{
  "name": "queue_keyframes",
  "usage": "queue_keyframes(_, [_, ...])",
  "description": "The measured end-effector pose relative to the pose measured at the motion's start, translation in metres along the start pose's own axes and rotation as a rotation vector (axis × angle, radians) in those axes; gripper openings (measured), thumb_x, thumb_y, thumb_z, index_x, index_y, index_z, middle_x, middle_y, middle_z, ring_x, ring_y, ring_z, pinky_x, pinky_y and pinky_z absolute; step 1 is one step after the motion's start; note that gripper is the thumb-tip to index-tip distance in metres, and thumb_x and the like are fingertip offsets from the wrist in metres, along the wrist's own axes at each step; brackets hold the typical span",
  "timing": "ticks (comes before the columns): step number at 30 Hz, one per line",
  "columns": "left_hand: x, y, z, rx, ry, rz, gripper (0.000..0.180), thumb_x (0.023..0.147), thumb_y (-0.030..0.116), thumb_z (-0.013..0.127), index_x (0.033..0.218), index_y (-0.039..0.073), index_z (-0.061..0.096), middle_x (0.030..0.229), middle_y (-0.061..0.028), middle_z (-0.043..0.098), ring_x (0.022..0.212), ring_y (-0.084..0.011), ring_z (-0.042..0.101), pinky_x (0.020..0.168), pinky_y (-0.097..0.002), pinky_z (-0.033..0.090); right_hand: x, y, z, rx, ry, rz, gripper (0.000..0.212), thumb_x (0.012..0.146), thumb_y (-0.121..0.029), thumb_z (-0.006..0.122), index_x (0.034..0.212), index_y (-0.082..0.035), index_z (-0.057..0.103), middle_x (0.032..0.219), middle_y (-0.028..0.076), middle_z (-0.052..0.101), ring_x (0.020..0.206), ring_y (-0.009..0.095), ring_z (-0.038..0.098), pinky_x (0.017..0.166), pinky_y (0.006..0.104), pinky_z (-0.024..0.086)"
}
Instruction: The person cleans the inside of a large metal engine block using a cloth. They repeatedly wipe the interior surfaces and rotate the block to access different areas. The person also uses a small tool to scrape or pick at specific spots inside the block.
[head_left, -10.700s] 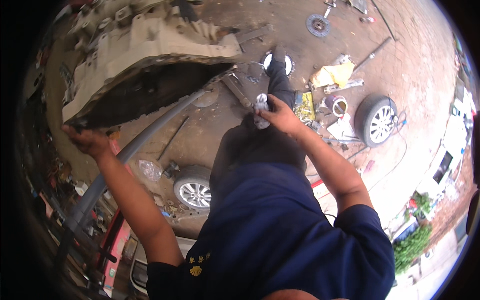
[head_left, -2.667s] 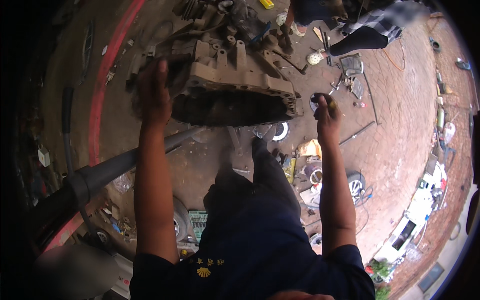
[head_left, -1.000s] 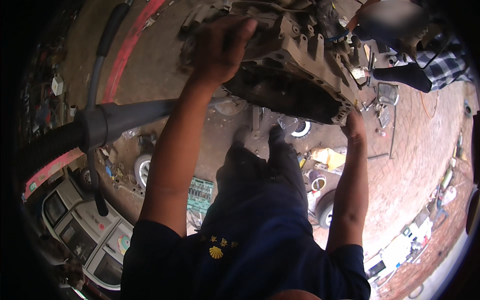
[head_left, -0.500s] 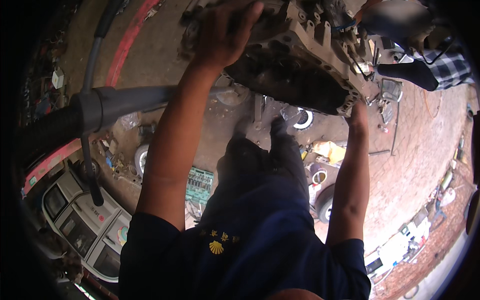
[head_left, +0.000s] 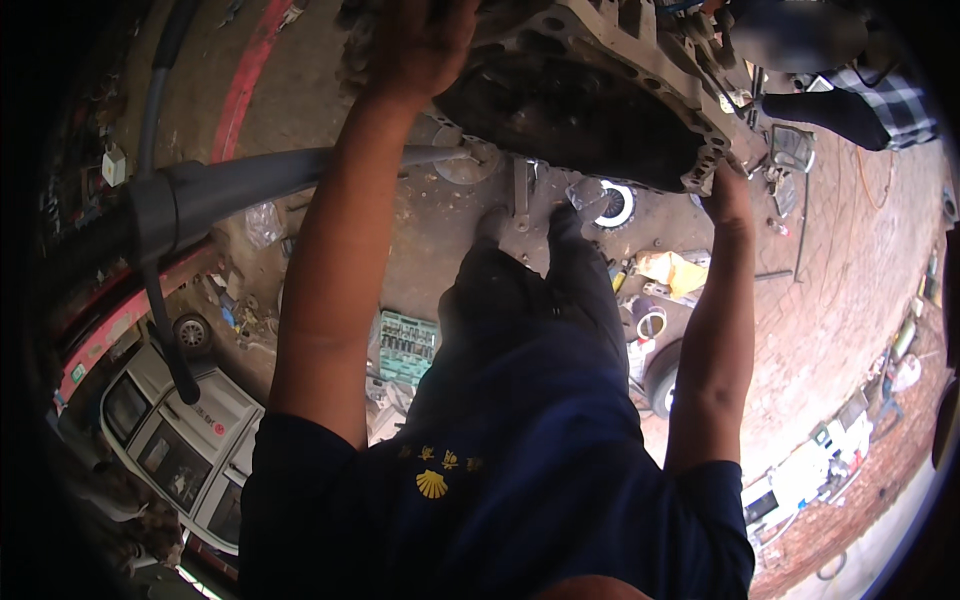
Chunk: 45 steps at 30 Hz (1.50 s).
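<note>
A greasy metal engine block (head_left: 690,110), its dark hollow underside facing me, hangs at the top of the view and runs past the upper edge. My left hand (head_left: 425,50) lies against its left side; the upper edge cuts off most of the fingers, so their grip is hidden. At the block's lower right corner, my right hand (head_left: 730,192) is closed on the flanged rim, its fingertips partly behind the metal. Both arms reach up and forward from my dark blue shirt.
A thick grey bar (head_left: 250,190) crosses at the left. A person's checked sleeve (head_left: 885,110) shows at upper right. Below are a green socket set (head_left: 408,348), a clutch disc (head_left: 615,205), a tyre (head_left: 663,382) and a yellow cloth (head_left: 672,270). A white van (head_left: 185,445) stands lower left.
The block and both my hands sit slightly higher in the view. My left hand has shifted up and left, partly out of frame; my right hand stays at the block's corner.
</note>
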<state>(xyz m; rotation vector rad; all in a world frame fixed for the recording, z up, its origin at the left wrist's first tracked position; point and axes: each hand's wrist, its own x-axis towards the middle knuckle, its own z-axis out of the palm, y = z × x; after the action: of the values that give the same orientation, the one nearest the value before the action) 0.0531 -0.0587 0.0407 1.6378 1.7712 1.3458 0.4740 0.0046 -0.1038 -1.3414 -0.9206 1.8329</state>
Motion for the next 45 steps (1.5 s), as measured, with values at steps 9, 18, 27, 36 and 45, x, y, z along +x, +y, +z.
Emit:
queue_keyframes(9, [0.001,0.004,0.003,-0.056,0.036,-0.034,0.053,0.104,0.046,0.053,0.097,-0.004,0.069,0.081,-0.0093,0.066,0.08,-0.0182,0.061,0.077,-0.0343,0.048,0.008,0.005,0.009,0.108,0.145,0.039,0.043,0.102,-0.023,0.065,0.134,0.005,0.057,0.119,0.014,0.068,0.103,0.025,0.07,0.085,0.0356,0.058])
queue_keyframes(18, [0.005,0.01,-0.001,-0.047,-0.02,-0.042,0.057,0.103,0.051,0.053,0.082,-0.002,0.06,0.068,-0.006,0.052,0.07,-0.017,0.05,0.068,-0.0369,0.041,-0.004,0.018,-0.008,0.149,0.035,0.006,0.037,0.102,-0.019,0.063,0.131,0.004,0.058,0.117,0.013,0.069,0.102,0.023,0.07,0.087,0.0344,0.057])
queue_keyframes(27, [-0.002,-0.024,0.01,0.074,0.161,0.087,0.048,0.104,0.043,0.056,0.096,-0.003,0.068,0.082,-0.0142,0.066,0.081,-0.0251,0.062,0.08,-0.0387,0.049,0.02,0.016,0.006,-0.171,0.111,-0.223,0.036,0.104,-0.02,0.061,0.132,0.003,0.059,0.114,0.012,0.07,0.097,0.021,0.07,0.08,0.0327,0.058])
queue_keyframes(36, [-0.004,-0.005,0.01,-0.095,0.136,0.066,0.045,0.104,0.039,0.057,0.095,-0.004,0.067,0.08,-0.0116,0.064,0.078,-0.021,0.06,0.076,-0.0372,0.048,0.01,0.029,-0.005,0.227,0.035,-0.056,0.037,0.104,-0.02,0.057,0.134,0.003,0.057,0.117,0.014,0.069,0.101,0.025,0.07,0.085,0.0363,0.059])
queue_keyframes(45, [0.001,0.006,0.0,-0.033,0.026,0.028,0.048,0.104,0.042,0.053,0.088,-0.003,0.063,0.074,-0.0099,0.06,0.073,-0.0224,0.057,0.07,-0.0391,0.044,0.018,0.027,-0.004,0.373,0.049,0.038,0.037,0.105,-0.022,0.057,0.133,0.002,0.058,0.117,0.014,0.069,0.099,0.025,0.071,0.082,0.0365,0.06])
